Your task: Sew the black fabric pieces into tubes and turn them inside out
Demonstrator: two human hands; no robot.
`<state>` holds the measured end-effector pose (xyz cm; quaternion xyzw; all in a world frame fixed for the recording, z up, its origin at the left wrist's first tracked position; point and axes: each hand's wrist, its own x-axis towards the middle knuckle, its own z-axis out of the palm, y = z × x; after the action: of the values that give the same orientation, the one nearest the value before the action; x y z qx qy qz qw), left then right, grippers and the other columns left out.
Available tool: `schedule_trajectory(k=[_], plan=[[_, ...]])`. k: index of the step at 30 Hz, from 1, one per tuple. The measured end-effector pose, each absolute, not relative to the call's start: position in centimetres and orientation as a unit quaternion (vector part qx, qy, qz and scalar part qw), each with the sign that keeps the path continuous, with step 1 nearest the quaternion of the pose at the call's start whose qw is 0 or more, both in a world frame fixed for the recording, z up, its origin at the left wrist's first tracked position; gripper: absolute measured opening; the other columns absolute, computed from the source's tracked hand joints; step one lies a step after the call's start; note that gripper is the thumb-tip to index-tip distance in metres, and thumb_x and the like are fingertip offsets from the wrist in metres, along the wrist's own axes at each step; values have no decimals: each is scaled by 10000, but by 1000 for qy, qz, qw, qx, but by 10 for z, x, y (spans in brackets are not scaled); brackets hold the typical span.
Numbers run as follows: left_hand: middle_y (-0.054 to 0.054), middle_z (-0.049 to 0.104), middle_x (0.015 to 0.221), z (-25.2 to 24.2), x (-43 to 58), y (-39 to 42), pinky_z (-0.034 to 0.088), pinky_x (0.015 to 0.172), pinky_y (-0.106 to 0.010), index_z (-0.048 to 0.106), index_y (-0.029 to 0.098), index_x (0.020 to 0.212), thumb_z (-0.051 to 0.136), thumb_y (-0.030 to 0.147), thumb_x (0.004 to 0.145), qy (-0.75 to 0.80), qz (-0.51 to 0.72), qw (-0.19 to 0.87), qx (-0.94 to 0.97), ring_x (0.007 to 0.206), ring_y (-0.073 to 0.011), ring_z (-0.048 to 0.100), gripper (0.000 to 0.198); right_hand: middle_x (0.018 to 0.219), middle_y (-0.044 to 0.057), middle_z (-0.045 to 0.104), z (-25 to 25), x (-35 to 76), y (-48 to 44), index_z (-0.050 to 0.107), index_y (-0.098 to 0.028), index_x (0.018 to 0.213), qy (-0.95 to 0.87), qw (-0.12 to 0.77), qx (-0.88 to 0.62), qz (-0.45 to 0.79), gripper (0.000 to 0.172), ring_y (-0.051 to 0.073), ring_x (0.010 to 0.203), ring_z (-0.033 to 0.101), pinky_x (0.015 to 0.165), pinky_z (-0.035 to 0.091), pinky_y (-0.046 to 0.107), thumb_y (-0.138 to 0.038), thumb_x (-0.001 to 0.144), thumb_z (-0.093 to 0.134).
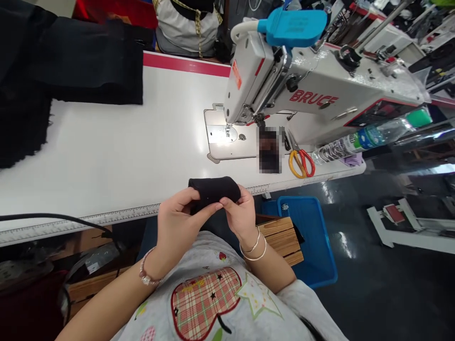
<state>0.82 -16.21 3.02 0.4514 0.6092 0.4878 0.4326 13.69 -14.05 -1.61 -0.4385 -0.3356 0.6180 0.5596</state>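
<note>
Both hands grip a small folded piece of black fabric just over the front edge of the white sewing table. My left hand has its fingers tucked inside the fabric's left end, the thumb stretched along the lower edge. At the other end my right hand pinches the cloth between thumb and fingers. The two thumb tips nearly meet. Beyond the hands stands a white sewing machine, its needle plate bare of cloth.
Scissors and a plastic bottle lie right of the machine's needle. More black fabric covers the table's far left. A blue bin and a wooden stool are below on the right. A black cable crosses the front left edge.
</note>
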Motion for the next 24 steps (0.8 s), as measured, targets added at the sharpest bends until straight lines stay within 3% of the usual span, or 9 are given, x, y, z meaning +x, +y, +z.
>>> schedule_trajectory(k=[4, 9, 14, 24], plan=[[37, 585, 633, 28, 9, -162, 460, 533, -215, 656, 181, 713, 825, 368, 628, 630, 475, 425, 444, 588, -102, 534, 265, 760, -20, 697, -17, 137, -139, 708, -229, 759, -302, 567, -434, 631, 315, 144, 710, 614, 732, 545, 291, -351, 534, 890], [39, 621, 705, 26, 16, -161, 484, 578, -212, 645, 201, 796, 807, 350, 669, 644, 462, 303, 530, 619, -99, 569, 254, 853, -1, 728, -28, 137, -138, 695, -250, 858, -231, 578, -399, 673, 429, 189, 800, 665, 858, 553, 370, -409, 514, 896], [29, 691, 798, 35, 28, -160, 521, 691, -209, 649, 214, 901, 763, 288, 748, 598, 471, 228, 607, 705, -98, 636, 205, 906, -4, 733, -38, 138, -140, 681, -267, 849, -193, 588, -373, 691, 384, 178, 882, 670, 934, 527, 367, -480, 584, 859], [21, 673, 764, 42, 33, -159, 533, 625, -230, 595, 204, 876, 755, 324, 761, 593, 488, 184, 614, 662, -112, 663, 231, 887, -7, 704, -35, 135, -143, 668, -269, 891, -151, 544, -358, 744, 435, 168, 902, 668, 959, 529, 367, -515, 581, 849]])
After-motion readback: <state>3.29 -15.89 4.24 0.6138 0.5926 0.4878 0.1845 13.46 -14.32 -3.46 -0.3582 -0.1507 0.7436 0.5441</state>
